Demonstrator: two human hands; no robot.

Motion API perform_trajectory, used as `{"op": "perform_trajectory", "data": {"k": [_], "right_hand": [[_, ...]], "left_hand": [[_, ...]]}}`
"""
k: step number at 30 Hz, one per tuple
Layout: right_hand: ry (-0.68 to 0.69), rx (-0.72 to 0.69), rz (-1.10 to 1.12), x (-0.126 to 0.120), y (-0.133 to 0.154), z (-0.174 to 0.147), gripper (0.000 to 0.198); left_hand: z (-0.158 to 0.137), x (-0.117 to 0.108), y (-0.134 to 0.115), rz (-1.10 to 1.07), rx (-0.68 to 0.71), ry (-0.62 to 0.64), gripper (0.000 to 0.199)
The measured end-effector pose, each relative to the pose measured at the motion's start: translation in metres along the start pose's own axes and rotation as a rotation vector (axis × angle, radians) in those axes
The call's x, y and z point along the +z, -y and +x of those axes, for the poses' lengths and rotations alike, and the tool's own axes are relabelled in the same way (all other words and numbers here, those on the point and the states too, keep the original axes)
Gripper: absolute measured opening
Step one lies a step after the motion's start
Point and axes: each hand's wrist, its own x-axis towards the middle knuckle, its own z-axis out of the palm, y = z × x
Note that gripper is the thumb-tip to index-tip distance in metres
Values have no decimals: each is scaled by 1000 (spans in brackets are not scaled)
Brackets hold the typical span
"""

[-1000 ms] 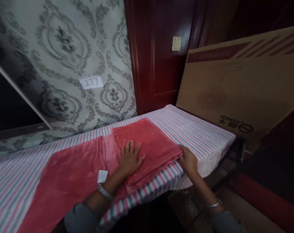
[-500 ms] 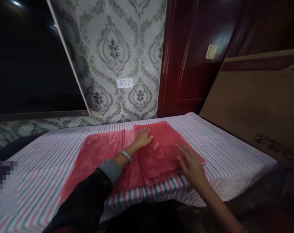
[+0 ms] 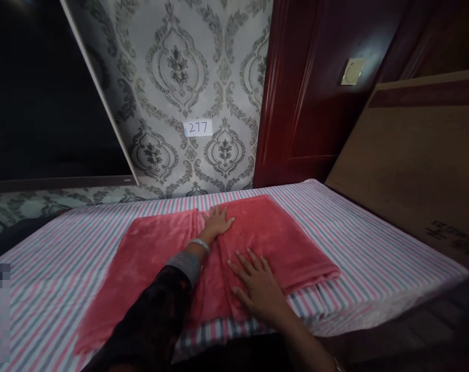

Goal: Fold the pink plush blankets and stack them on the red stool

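Note:
A pinkish-red plush cloth (image 3: pixel 292 237) lies spread on the striped tablecloth (image 3: pixel 358 243), with its left and right parts folded in toward a narrow strip in the middle. My left hand (image 3: pixel 216 222) rests palm down on the far part of the right fold's inner edge, fingers spread. Nearer to me, my right hand (image 3: pixel 258 287) lies flat on the right fold, also with fingers apart. Neither hand grips the cloth. My left forearm hides part of the left fold and the middle strip.
A large cardboard box (image 3: pixel 416 160) leans at the right beside a dark red door (image 3: pixel 296 93). A black screen (image 3: pixel 52 98) stands at the left. Behind the table, a paper marked 277 (image 3: pixel 198 127) is on the patterned wall.
My right hand has moved left from the cloth's right edge onto the right fold. My left hand has shifted slightly left. The right fold now lies flatter and wider, and the view has turned a little.

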Motion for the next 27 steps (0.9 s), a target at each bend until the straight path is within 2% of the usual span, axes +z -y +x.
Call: {"op": "perform_trajectory", "data": {"k": [4, 8, 11, 14, 17, 20, 24, 27], "right_hand": [[13, 6, -45, -1, 1, 1, 57], [-1, -16, -82, 3, -1, 1, 55], [-61, -50, -96, 8, -5, 0, 54], [-112, -61, -86, 13, -9, -1, 52], [-139, -59, -67, 17, -10, -1, 51], [-162, -60, -52, 20, -11, -1, 51], [-144, -64, -44, 20, -14, 0, 50], [-119, -41, -37, 14, -10, 2, 48]], "left_hand": [[0, -8, -4, -18, -6, 20, 78], [-3, -38, 1, -64, 54, 51, 67], [-20, -63, 21, -74, 80, -2, 58], [-56, -77, 49, -36, 24, -43, 53], [-98, -76, 71, 10, -24, -18, 49], [-126, -65, 75, 35, -59, -5, 54], [-129, -51, 62, 38, -123, -18, 61], [-120, -48, 55, 26, -152, 13, 53]]}}
